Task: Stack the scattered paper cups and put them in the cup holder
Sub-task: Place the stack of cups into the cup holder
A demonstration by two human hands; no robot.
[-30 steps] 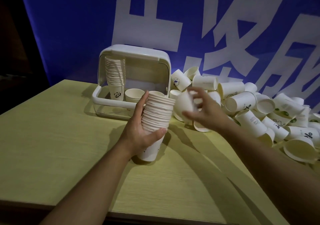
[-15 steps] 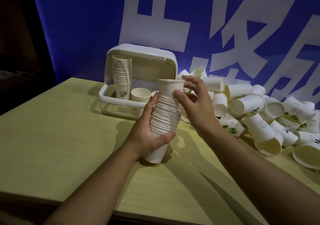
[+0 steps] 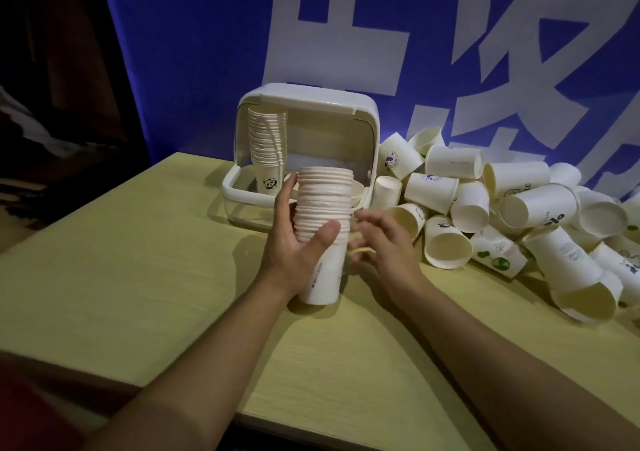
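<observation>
My left hand [image 3: 300, 242] grips a tall stack of white paper cups [image 3: 323, 208] that stands upright on the yellow table [image 3: 121, 260]. My right hand [image 3: 384, 242] sits just right of the stack, low down, fingers loosely bent and blurred, holding nothing I can make out. Behind the stack stands the white cup holder [image 3: 311, 104] with its lid up; inside it are a tall stack with a panda print [image 3: 267, 145] and a single cup, mostly hidden. A heap of loose paper cups [image 3: 502, 208] lies to the right.
A blue banner with large white characters [image 3: 346, 34] hangs behind the table. The table's front edge [image 3: 311, 426] runs across the bottom. Dark room space lies to the left. Loose cups reach the right border of the frame.
The cup my right hand set on top has sunk into the stack. My right hand has let go and dropped down beside the stack's right side. The left hand keeps its grip.
</observation>
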